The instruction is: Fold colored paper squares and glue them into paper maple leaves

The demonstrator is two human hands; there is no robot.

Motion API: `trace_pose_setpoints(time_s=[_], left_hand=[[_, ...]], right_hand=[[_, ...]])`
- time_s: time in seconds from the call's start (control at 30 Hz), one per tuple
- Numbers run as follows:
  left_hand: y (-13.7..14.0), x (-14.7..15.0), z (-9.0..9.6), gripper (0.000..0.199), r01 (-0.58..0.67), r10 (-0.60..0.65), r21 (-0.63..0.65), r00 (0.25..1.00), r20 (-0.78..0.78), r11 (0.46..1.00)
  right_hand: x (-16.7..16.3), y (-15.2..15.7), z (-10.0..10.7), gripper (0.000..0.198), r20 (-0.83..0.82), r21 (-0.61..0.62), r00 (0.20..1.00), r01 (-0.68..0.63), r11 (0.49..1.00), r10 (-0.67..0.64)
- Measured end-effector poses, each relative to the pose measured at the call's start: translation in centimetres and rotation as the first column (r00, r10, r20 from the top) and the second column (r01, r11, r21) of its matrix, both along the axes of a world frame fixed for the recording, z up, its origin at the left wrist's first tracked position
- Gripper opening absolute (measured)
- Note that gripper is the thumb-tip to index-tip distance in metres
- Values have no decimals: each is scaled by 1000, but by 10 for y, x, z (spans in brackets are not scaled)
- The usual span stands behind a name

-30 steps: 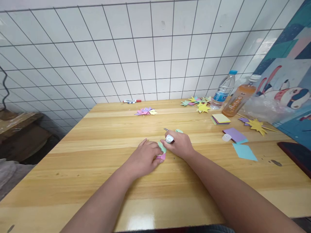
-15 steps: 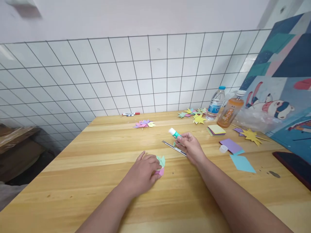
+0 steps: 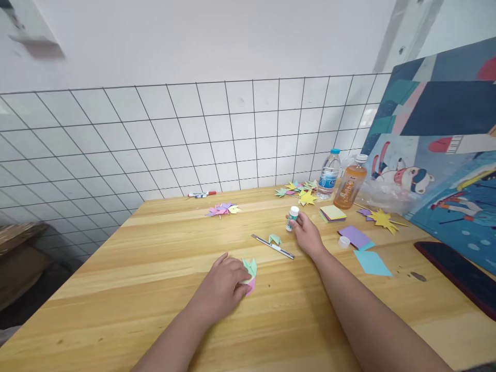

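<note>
My left hand (image 3: pixel 221 283) rests on the table, its fingers closed on a folded paper piece (image 3: pixel 251 267), pale green at the top and pink below. Part of that piece is hidden under the fingers. Farther out to the right, my right hand (image 3: pixel 307 233) grips a glue stick (image 3: pixel 292 219) with a white top and a green label. It stands upright at the table surface; whether it touches cannot be made out. Between the hands lie a slim utility knife (image 3: pixel 273 246) and a small folded green paper (image 3: pixel 275 238).
On the right are a round white cap (image 3: pixel 344 242), purple paper (image 3: pixel 354 236), blue paper (image 3: pixel 372 263), a paper stack (image 3: pixel 333 213) and a dark phone-like slab (image 3: pixel 457 276). Behind stand a water bottle (image 3: pixel 328 175) and an orange drink bottle (image 3: pixel 350 183). Paper stars (image 3: pixel 307 197) and markers (image 3: pixel 201 195) lie along the back.
My right hand has moved right, away from the knife and small green paper, and the glue stick has turned from tilted to upright. My left hand stays on the folded paper. The view has shifted.
</note>
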State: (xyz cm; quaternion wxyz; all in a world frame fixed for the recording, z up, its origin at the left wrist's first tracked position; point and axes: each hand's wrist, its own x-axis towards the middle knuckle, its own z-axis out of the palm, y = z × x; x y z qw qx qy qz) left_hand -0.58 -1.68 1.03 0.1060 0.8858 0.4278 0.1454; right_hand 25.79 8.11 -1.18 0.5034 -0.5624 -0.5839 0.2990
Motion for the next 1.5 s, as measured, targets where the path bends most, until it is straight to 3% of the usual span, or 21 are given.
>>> trace_pose_setpoints(time_s=[0.1, 0.27, 0.33, 0.4, 0.47, 0.53, 0.63, 0.73, 0.83, 0.93, 1.03, 1.17, 1.33, 1.5], left_hand=[[0, 0, 1, 15, -21, 21, -16, 1000, 2, 1000], [1, 1, 0, 13, -7, 7, -4, 1000, 22, 1000], [2, 1, 0, 13, 6, -6, 11, 999, 34, 1000], [2, 1, -1, 14, 10, -11, 22, 999, 48, 1000], [2, 0, -2, 14, 13, -15, 28, 998, 57, 1000], [2, 0, -2, 14, 15, -17, 31, 998, 60, 999], [1, 0, -2, 13, 7, -9, 25, 998, 59, 1000], [2, -1, -2, 11, 2, -3, 17, 998, 59, 1000], [2, -1, -3, 11, 5, -6, 16, 998, 62, 1000], [2, -1, -2, 12, 6, -7, 17, 998, 58, 1000], [2, 0, -1, 13, 3, -4, 10, 999, 51, 1000], [1, 1, -1, 15, 12, -13, 9, 999, 48, 1000], [0, 1, 0, 13, 21, -23, 28, 997, 69, 999], [-1, 2, 1, 11, 26, -27, 13, 997, 69, 1000]], right_hand=[[3, 4, -6, 20, 310, -81, 948, 105, 991, -75], [-1, 2, -6, 28, 409, -76, 909, 117, 990, -76], [-5, -5, 0, 42, 442, 71, 883, 138, 988, -156], [-8, -16, 11, 54, 438, 313, 855, 146, 938, -279], [-13, -29, 23, 40, 438, 444, 847, 85, 892, -300], [-20, -41, 32, 26, 538, 352, 826, -39, 935, -168], [-28, -47, 33, 33, 670, 160, 742, -169, 972, 19], [-30, -41, 22, 46, 690, -2, 714, -164, 986, 120], [-27, -33, 14, 34, 676, -105, 719, -127, 986, 164], [-23, -30, 15, 26, 668, -104, 734, -70, 992, 121], [-24, -31, 19, 27, 589, -30, 805, -74, 997, 77], [-35, -36, 16, 25, 342, -36, 900, -275, 961, 270], [-53, -43, 3, 14, 213, -160, 872, -413, 896, 440], [-58, -46, 2, 11, 281, -155, 865, -386, 909, 416]])
